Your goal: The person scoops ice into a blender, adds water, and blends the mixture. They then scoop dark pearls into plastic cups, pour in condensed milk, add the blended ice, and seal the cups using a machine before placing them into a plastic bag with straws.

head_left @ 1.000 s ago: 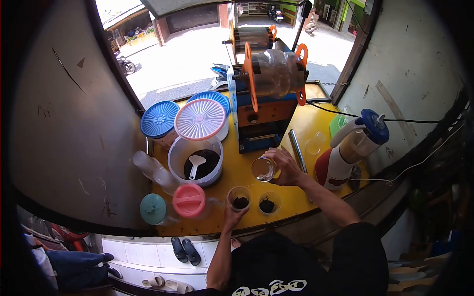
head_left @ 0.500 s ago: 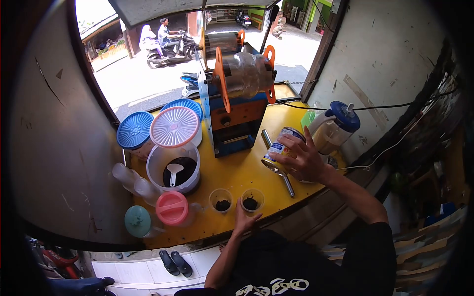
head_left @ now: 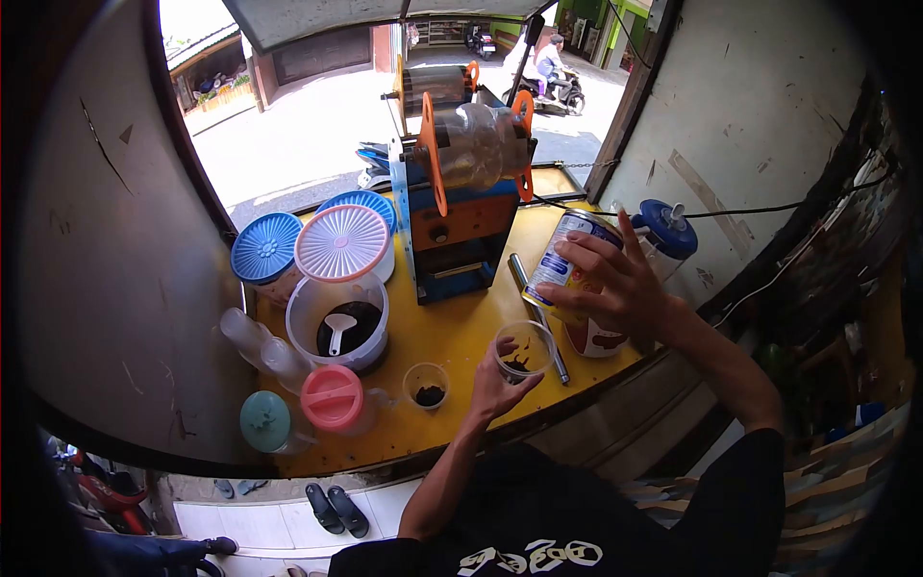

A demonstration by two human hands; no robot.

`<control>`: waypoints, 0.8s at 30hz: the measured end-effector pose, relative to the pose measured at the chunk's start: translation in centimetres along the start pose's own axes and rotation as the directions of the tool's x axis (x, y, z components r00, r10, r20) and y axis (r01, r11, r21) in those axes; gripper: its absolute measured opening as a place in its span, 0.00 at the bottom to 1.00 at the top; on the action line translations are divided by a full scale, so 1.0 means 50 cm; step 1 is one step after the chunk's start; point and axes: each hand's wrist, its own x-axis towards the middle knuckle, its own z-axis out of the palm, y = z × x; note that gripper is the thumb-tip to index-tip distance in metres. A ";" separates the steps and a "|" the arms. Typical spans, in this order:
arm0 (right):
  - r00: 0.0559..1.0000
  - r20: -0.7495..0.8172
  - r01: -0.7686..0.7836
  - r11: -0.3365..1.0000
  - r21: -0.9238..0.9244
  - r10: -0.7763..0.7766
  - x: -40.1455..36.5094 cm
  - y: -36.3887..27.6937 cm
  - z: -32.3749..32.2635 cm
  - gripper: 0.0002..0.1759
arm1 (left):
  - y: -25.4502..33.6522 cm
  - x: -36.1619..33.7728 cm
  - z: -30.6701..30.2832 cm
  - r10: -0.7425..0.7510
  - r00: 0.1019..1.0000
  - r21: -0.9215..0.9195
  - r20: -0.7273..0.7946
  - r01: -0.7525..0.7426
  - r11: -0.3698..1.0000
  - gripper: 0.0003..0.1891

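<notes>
My left hand (head_left: 498, 389) is closed around a clear plastic cup (head_left: 527, 338) with dark bits at its bottom, lifted off the yellow table. In my right hand (head_left: 625, 288) is a tin can (head_left: 560, 260) with a blue, white and yellow label, tilted above and to the right of the cup. Whether anything runs from the can cannot be made out. A second clear cup (head_left: 426, 385) with dark bits stands on the table to the left. Below the can sits a red and white container (head_left: 598, 338), partly hidden by my right hand.
A cup-sealing machine (head_left: 461, 226) with film rolls stands at the back. On the left are a tub (head_left: 300, 317) of dark contents with a white scoop (head_left: 338, 332), lidded containers (head_left: 267, 247) and a pink-lidded jug (head_left: 333, 394). A blue-lidded pitcher (head_left: 666, 228) and metal rod (head_left: 561, 361) are right.
My left hand has raised the cup from the table and moved it right, toward the can. The can has shifted slightly up. Outside, the motorbike has passed from left to right.
</notes>
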 end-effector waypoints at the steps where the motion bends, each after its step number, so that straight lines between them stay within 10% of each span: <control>1: 1.000 -0.008 0.004 1.000 0.001 -0.004 0.005 0.007 -0.005 0.19 | 0.038 0.009 -0.011 0.007 0.999 -0.022 0.054 -0.006 1.000 0.38; 21: 0.968 -0.194 0.149 0.986 -0.070 -0.160 0.076 0.066 -0.088 0.26 | 0.223 0.074 -0.075 0.283 0.907 -0.251 0.311 -0.209 0.945 0.40; 24: 0.962 -0.219 0.152 0.986 -0.072 -0.164 0.083 0.066 -0.100 0.27 | 0.221 0.077 -0.065 0.276 0.884 -0.525 0.378 -0.040 0.850 0.40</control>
